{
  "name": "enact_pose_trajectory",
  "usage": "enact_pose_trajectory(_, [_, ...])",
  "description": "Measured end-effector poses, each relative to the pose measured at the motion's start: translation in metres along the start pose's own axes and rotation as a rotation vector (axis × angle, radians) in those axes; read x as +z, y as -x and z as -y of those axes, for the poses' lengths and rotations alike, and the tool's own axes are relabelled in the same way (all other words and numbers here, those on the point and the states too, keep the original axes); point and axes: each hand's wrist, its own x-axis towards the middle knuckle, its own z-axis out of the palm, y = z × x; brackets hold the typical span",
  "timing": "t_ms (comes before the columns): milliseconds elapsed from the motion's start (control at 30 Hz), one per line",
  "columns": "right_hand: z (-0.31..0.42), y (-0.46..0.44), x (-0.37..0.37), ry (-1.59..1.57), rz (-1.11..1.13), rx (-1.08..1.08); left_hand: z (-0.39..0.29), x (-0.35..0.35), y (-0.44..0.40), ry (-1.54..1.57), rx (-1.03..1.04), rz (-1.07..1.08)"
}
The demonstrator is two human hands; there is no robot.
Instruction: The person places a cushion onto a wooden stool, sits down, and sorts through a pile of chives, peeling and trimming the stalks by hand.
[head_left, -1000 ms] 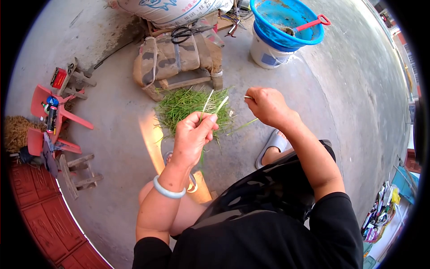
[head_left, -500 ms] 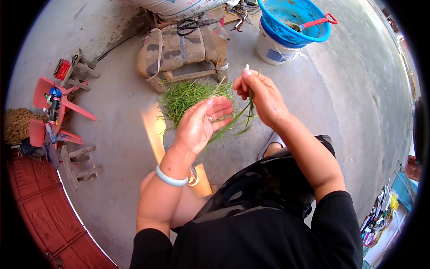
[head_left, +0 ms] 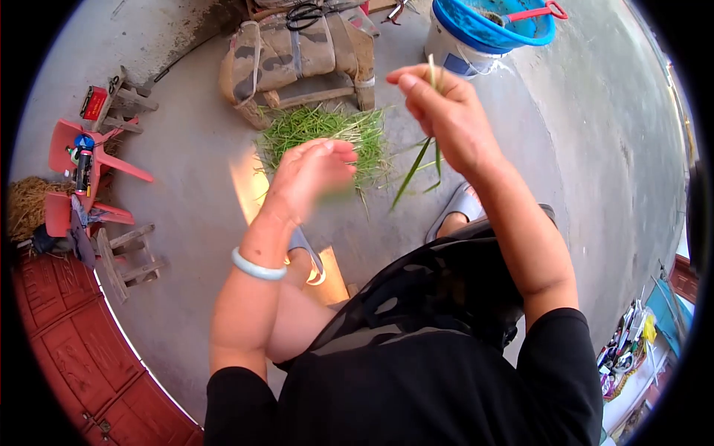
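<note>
My right hand (head_left: 457, 119) is raised right of the middle, its fingers closed around a few grass-like green stalks (head_left: 418, 171). Their pale ends stick up above the fingers, and the long leaves hang below. My left hand (head_left: 305, 175) is apart from it, in front of a pile of similar green stalks (head_left: 312, 125) on the floor. Its fingers point right and look loosely parted, with nothing visible in them; the lower side is smeared by motion. A pale bangle (head_left: 258, 266) circles my left wrist.
Beyond the pile stands a low wooden seat with a camouflage cushion (head_left: 297, 56). A blue basin (head_left: 494, 30) with a red-handled tool rests on a white bucket (head_left: 455, 56). A red plastic chair (head_left: 63, 149) and small wooden stools (head_left: 130, 260) are at the left.
My right hand has lifted up and right with the stalks, away from my left hand. My left hand has moved left, off the hanging leaves. The view has shifted slightly.
</note>
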Motion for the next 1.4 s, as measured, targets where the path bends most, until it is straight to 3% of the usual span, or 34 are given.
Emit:
enact_pose_trajectory(67, [0.011,0.002,-0.016,0.053,0.019,-0.044,0.021,-0.029,-0.015,-0.21,-0.05,-0.076])
enact_pose_trajectory(167, [0.018,0.005,-0.033,0.174,-0.006,-0.089,0.062,-0.064,-0.023,-0.564,-0.318,-0.092])
enact_pose_trajectory(267, [0.02,-0.005,-0.055,0.335,0.058,-0.071,0.115,-0.1,-0.04,-1.069,-0.328,0.182])
enact_pose_trajectory(367, [0.026,-0.022,-0.074,0.368,0.12,-0.073,0.152,-0.107,-0.051,-1.17,-0.141,0.176])
enact_pose_trajectory(467, [0.012,-0.04,-0.088,0.329,0.098,-0.1,0.173,-0.103,-0.063,-1.203,-0.069,0.307])
enact_pose_trajectory(500, [-0.002,-0.046,-0.091,0.286,0.091,-0.077,0.183,-0.104,-0.063,-1.279,0.123,0.229])
enact_pose_trajectory(567, [-0.038,-0.052,-0.104,0.289,0.066,-0.048,0.199,-0.117,-0.08,-1.363,0.169,0.186])
enact_pose_trajectory(600, [-0.059,-0.05,-0.111,0.29,0.049,-0.027,0.203,-0.121,-0.087,-1.405,0.19,0.173])
enact_pose_trajectory(700, [-0.124,-0.034,-0.129,0.189,-0.061,0.105,0.208,-0.136,-0.126,-1.363,-0.038,0.008])
enact_pose_trajectory(733, [-0.14,-0.026,-0.132,0.148,-0.094,0.164,0.209,-0.139,-0.138,-1.22,0.094,-0.137])
enact_pose_trajectory(800, [-0.162,-0.007,-0.145,0.144,-0.117,0.251,0.206,-0.147,-0.162,-1.105,0.051,-0.274])
enact_pose_trajectory(900, [-0.165,0.004,-0.154,0.013,-0.29,0.332,0.202,-0.146,-0.187,-1.189,0.345,-0.318])
enact_pose_trajectory(1000, [-0.163,0.006,-0.157,-0.005,-0.353,0.324,0.193,-0.136,-0.209,-1.585,0.719,-0.319])
enact_pose_trajectory(1033, [-0.161,0.007,-0.156,-0.012,-0.362,0.316,0.203,-0.14,-0.214,-1.681,0.636,-0.358])
enact_pose_trajectory(1133, [-0.154,0.007,-0.153,-0.013,-0.367,0.322,0.208,-0.136,-0.213,-1.519,0.043,-0.191])
enact_pose_trajectory(1267, [-0.157,0.015,-0.16,-0.04,-0.35,0.308,0.209,-0.114,-0.177,-1.491,0.145,0.034])
enact_pose_trajectory(1400, [-0.169,0.01,-0.159,-0.105,-0.337,0.304,0.207,-0.105,-0.148,-1.546,0.261,0.089])
